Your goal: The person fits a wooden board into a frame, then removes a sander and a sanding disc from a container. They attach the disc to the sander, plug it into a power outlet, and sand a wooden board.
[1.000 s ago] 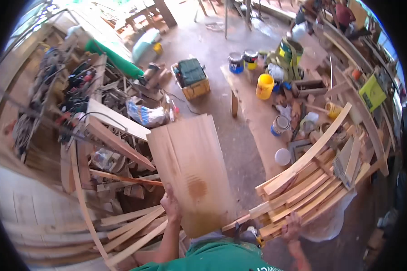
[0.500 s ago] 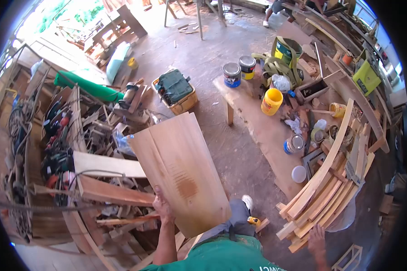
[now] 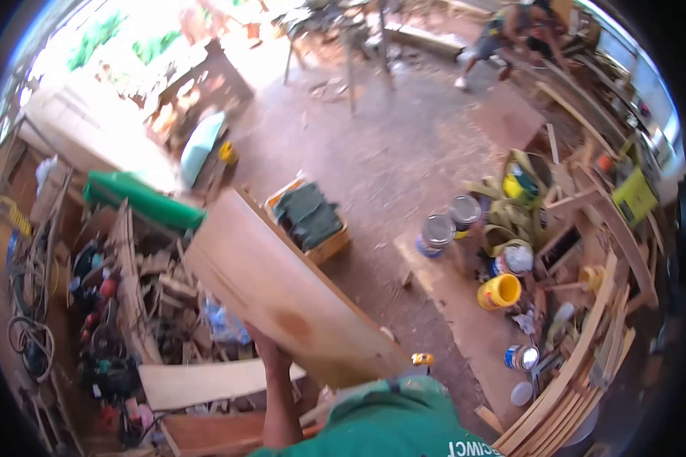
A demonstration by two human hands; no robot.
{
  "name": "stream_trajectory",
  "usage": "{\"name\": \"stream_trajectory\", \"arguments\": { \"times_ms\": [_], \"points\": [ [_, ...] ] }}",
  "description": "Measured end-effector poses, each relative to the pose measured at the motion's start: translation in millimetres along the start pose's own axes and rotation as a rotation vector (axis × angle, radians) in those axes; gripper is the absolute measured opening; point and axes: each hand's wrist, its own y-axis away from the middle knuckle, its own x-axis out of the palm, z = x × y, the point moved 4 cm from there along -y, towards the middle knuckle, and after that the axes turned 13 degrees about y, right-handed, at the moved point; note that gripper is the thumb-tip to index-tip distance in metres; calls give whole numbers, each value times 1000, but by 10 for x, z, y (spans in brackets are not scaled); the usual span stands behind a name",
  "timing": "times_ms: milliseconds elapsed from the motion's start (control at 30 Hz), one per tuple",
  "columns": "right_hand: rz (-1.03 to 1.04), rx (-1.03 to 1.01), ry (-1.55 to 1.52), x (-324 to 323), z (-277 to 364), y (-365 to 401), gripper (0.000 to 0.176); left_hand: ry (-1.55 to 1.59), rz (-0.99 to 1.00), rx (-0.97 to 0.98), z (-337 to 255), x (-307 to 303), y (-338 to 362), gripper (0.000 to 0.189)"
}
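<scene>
A wide wooden board (image 3: 282,282) with a brown patch on its face is tilted in front of me, its lower end close to my green shirt. My left hand (image 3: 268,352) is closed on the board's left edge. Below that hand lies a pale wooden plank (image 3: 206,383) on the scrap pile. My right hand is out of view. Curved wooden strips (image 3: 579,373) are stacked at the lower right.
A workbench (image 3: 453,327) on the right bears paint cans (image 3: 437,234) and an open yellow tub (image 3: 499,292). A crate with a dark green bag (image 3: 309,215) stands beyond the board. Tools and wood scraps (image 3: 171,293) fill the left. Another person (image 3: 522,34) sits at the far right.
The board has turned and tilted more edge-on, still in my left hand. My right hand has left the curved strips and gone out of view. The camera has shifted.
</scene>
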Motion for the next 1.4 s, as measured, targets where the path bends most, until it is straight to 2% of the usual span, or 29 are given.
{"name": "stream_trajectory", "arguments": {
  "times_ms": [67,100,167,200,233,267,333,467,667,833,933,967,1000,1067,1133,1200,1233,1333,1367,1400],
  "points": [
    [239,1,-54,-413,297,-347,32,-4,-205,153,-282,432,-119,60],
    [350,12,-80,-577,437,-516,32,-18,-265,152,-341,296,-197,60],
    [513,31,-98,-859,726,-887,33,332,119,-82,-281,-8,-810,50],
    [582,46,-96,-996,860,-1059,33,560,659,-144,20,-1031,-1372,47],
    [645,58,-91,-1126,996,-1221,33,613,593,-170,22,-1145,-1599,38],
    [702,79,-78,-1271,1135,-1390,33,645,645,-198,-16,-1220,-1837,34],
    [802,128,-43,-1559,1410,-1709,34,700,543,-311,-65,-1378,-2208,31],
    [732,40,-4,-2148,1930,-2341,35,709,423,-358,-142,-1447,-2898,32],
    [675,10,61,-3209,2826,-2930,38,690,223,-418,80,-1329,-3699,33],
    [664,-53,119,-3986,3428,-3445,41,645,68,-477,367,-991,-3932,33],
    [691,-168,164,-4314,3604,-3821,42,661,-33,-478,547,-858,-3948,34],
    [603,-69,35,-4801,4191,-3736,45,660,-69,-470,599,-819,-3937,34],
    [626,-71,69,-4910,4233,-3856,45,665,-108,-458,646,-768,-3909,34],
    [654,51,256,-5076,4212,-4225,41,673,-181,-437,720,-652,-3851,35],
    [621,-60,338,-5179,4033,-4722,35,683,-245,-405,809,-499,-3819,35],
    [565,-173,225,-5401,4003,-5225,29,695,-305,-356,909,-340,-3823,35],
    [567,-84,298,-5767,4423,-5333,26,703,-346,-323,972,-259,-3791,35],
    [585,-209,444,-6242,4603,-6387,22,742,-473,-196,1257,119,-3692,36],
    [595,-346,505,-6517,4856,-6723,23,762,-526,-142,1393,298,-3651,36],
    [600,-612,812,-6698,4834,-7315,24,789,-593,-94,1548,525,-3561,36]
  ]
}}
